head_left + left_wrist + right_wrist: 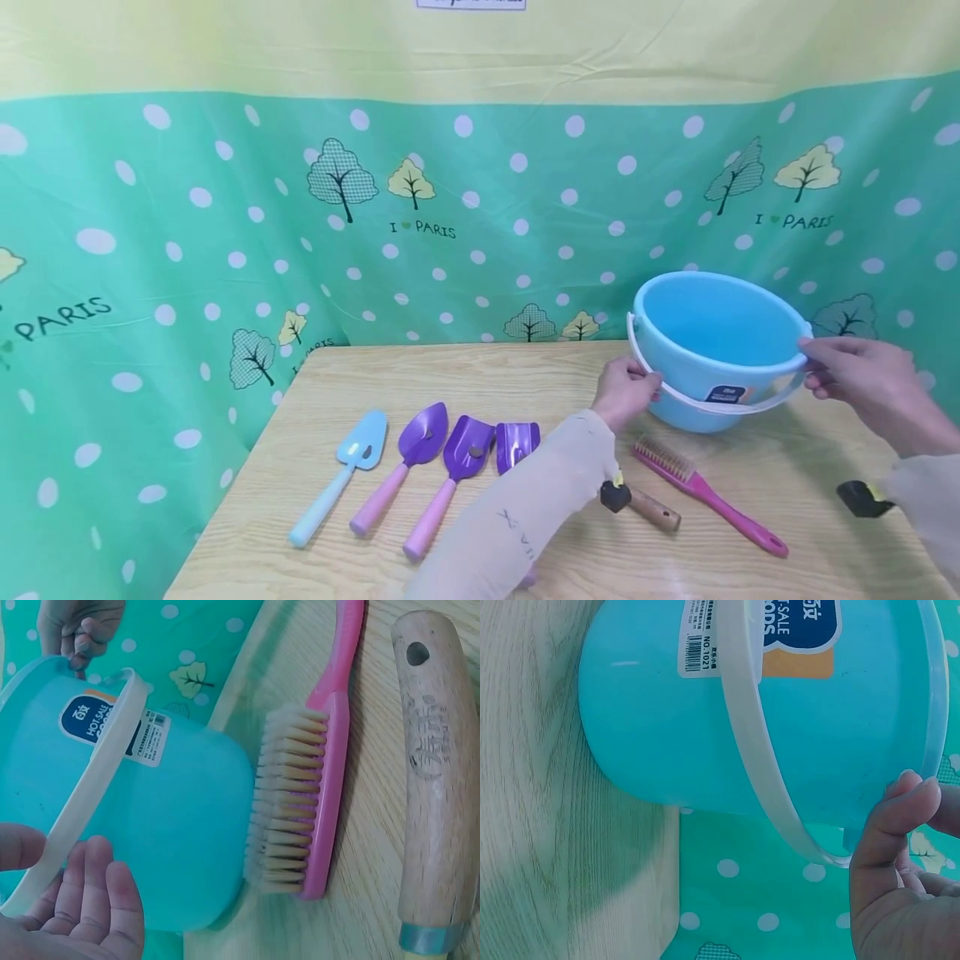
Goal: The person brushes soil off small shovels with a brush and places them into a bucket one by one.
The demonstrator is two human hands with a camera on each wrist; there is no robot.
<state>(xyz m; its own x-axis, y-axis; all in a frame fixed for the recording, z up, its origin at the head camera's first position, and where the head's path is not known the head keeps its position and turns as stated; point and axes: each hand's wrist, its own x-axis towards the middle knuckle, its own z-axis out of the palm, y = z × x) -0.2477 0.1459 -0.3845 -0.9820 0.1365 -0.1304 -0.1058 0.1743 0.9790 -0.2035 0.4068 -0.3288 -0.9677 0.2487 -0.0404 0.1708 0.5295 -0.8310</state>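
From where I stand, the blue bucket (708,377) sits right of centre in the head view, tilted with its mouth toward us. The left hand (627,392) pinches its white handle (91,784) between thumb and fingers; the right hand (862,375) nips the rim at the far side between thumb and fingertips. That rim hold looks slight to me: should it slip, the bucket could swing on its loose handle and knock the pink brush (697,487), whose bristles lie just beside the base. A sweep of the left sleeve (517,517) might also shove the tools beneath it.

That sleeve hides most of the rightmost purple shovel (517,437) at lower centre and one end of the wooden grip (654,510). The bucket's floor is out of sight, and I can't fairly say whether its base rests on the table (802,467) or hangs above it.
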